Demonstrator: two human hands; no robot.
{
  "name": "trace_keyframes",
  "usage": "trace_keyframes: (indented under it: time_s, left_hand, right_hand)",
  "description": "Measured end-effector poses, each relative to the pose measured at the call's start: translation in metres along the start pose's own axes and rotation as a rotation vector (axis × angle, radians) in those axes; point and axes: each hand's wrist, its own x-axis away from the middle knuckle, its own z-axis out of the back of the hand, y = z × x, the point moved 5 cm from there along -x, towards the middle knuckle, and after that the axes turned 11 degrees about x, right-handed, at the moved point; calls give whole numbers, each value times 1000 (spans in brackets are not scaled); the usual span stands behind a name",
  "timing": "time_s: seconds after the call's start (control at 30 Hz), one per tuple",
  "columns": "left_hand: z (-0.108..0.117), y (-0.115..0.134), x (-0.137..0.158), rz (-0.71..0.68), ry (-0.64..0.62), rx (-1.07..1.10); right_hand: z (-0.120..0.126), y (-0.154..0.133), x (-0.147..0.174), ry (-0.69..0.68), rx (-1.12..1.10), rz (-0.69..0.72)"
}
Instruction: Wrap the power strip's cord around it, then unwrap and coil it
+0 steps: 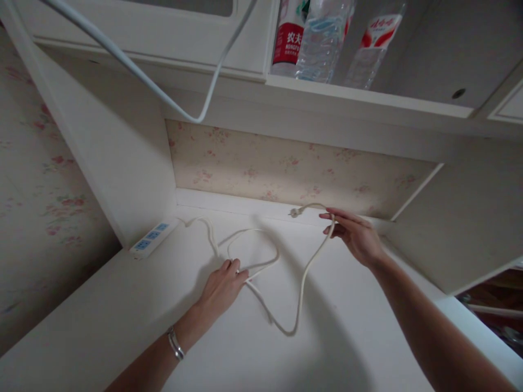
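A white power strip (153, 239) with blue socket faces lies at the left of the white desktop, near the side panel. Its pale power cord (302, 283) runs rightward in loose loops. My left hand (224, 280), with a silver bracelet at the wrist, is closed on the cord where the loops meet, close to the desktop. Farther right, my right hand (353, 231) pinches the cord near its end, raised above the surface. The plug (295, 212) hangs out to the left of my right fingers, its pins pointing left.
Overhead, a shelf (368, 97) holds several plastic bottles (321, 43). A thick white cable (134, 71) droops from the upper left. White panels (453, 218) close the desk's sides, and flowered wallpaper (286, 163) covers the back.
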Motion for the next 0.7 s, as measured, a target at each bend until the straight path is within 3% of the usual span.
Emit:
trace_keyframes:
  time_s: [0.13, 0.27, 0.4, 0.57, 0.63, 0.7]
  left_hand:
    - [7, 7, 4, -72, 116, 48]
    - [13, 1, 9, -105, 223, 64]
    - [17, -6, 13, -132, 278, 67]
    - [22, -16, 16, -130, 355, 137]
    - [24, -21, 18, -120, 397, 189]
    - [26, -27, 20, -106, 434, 234]
  right_hand:
    - [-69, -15, 2, -309, 25, -68]
    - [-125, 1, 10, -516, 97, -123]
    - [-156, 37, 12, -547, 144, -141]
    - [-172, 68, 8, -550, 289, -44]
    - [-171, 67, 5, -505, 358, -1]
    - [-164, 62, 2, -363, 395, 24]
